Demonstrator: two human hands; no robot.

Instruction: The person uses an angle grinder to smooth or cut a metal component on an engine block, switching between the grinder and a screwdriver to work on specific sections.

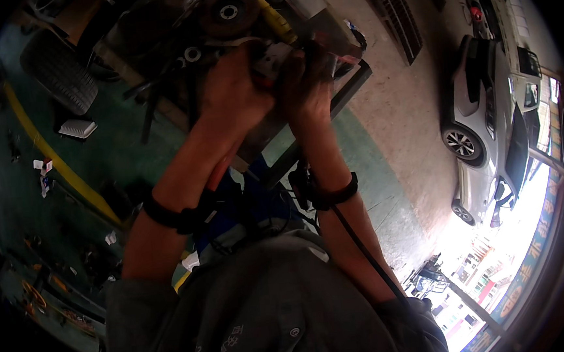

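Note:
Side by side over a cluttered workbench (116, 62), both my hands are bent round a small grey metal part (270, 60). My left hand (240, 90) is closed at the part's left side, and a red strip (219, 172), perhaps a tool handle, shows beneath that wrist. My right hand (305, 89) is closed at its right side, fingers curled and dark in shadow. What each grip holds is largely hidden. Just beyond lie a dark round disc (228, 11) with a pale hub and a yellow tool or tube (274, 19). A metal ring (192, 54) sits left of my left hand.
A blocky metal piece (332, 34) stands at the bench's right corner. Left on the green floor are a tyre (59, 72) and a white ribbed filter (78, 129). A cable (366, 252) runs along my right forearm. Silver cars (480, 106) stand to the right.

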